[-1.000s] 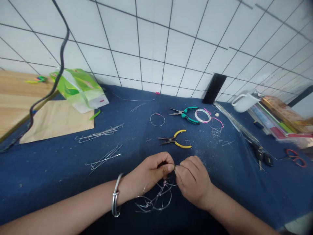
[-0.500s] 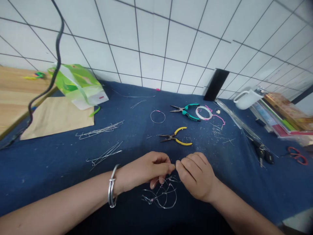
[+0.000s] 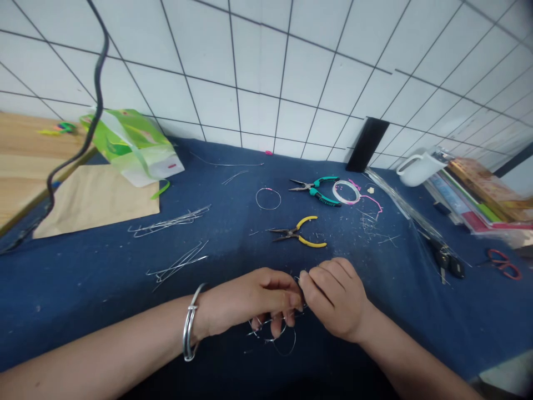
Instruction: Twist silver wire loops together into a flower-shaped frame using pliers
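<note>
A piece of looped silvery wire [image 3: 266, 338] hangs beneath my fingers, its loops partly hidden behind them. My left hand [image 3: 266, 294], with a silver bangle on the wrist, is closed on this wire, thumb against the fingers. Close beside it, my right hand [image 3: 333, 297] is curled, its thumb and forefinger pinching an end of the wire near the left fingertips. Yellow-handled pliers [image 3: 297, 232] lie spread just beyond the hands. Farther back are teal-handled pliers [image 3: 316, 189] and a thin wire ring [image 3: 268, 199] with a pink bit on it.
Bent wires [image 3: 170, 221] lie at left beside a second small bunch [image 3: 179, 265]. A white ring with pink cord [image 3: 347, 192], wire scraps, red scissors [image 3: 503, 264], a white mug [image 3: 422, 166] and books are at right. A green bag [image 3: 129, 139] stands back left.
My left hand has shifted slightly down and right, closer to the right hand. The wire loops below have turned and bunched up under the left fingers. The right hand has barely moved.
</note>
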Demonstrator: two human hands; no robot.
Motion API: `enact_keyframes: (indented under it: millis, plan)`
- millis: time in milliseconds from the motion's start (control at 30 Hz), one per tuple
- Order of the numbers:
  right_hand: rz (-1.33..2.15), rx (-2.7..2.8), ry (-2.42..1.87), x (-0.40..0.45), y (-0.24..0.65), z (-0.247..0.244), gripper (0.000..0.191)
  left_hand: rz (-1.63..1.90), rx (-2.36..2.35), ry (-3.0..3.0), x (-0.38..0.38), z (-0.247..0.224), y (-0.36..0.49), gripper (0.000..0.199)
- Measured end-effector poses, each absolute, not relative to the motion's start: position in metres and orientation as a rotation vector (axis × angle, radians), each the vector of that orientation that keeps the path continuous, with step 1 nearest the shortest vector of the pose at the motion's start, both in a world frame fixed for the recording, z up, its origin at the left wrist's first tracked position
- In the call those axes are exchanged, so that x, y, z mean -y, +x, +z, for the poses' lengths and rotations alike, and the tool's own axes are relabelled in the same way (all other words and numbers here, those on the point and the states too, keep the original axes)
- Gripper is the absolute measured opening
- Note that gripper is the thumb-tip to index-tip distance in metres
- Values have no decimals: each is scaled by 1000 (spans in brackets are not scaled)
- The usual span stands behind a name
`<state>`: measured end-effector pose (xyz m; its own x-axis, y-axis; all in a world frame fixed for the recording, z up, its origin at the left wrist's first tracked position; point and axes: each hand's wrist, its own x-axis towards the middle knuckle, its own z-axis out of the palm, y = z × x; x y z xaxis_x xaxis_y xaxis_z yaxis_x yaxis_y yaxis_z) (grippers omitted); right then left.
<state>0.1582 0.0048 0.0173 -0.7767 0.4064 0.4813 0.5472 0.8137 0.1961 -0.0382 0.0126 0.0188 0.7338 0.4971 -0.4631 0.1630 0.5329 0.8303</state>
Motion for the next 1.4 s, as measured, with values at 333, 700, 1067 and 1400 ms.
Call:
enact_keyframes:
  millis: [333, 700, 1067, 1400]
  plan:
    - [-550, 2559, -697, -5, 165, 25, 20, 418, -885, 834, -3, 30, -30, 14]
    - [-548, 2550, -776, -1, 162, 21, 20, 749, -808, 705, 3, 16, -30, 19]
    - [-554, 2542, -787, -1, 162, 21, 17, 781, -721, 718, -2, 14, -29, 13]
    - [-548, 2458, -836, -1, 162, 16, 19, 763, -679, 688, -3, 13, -31, 16]
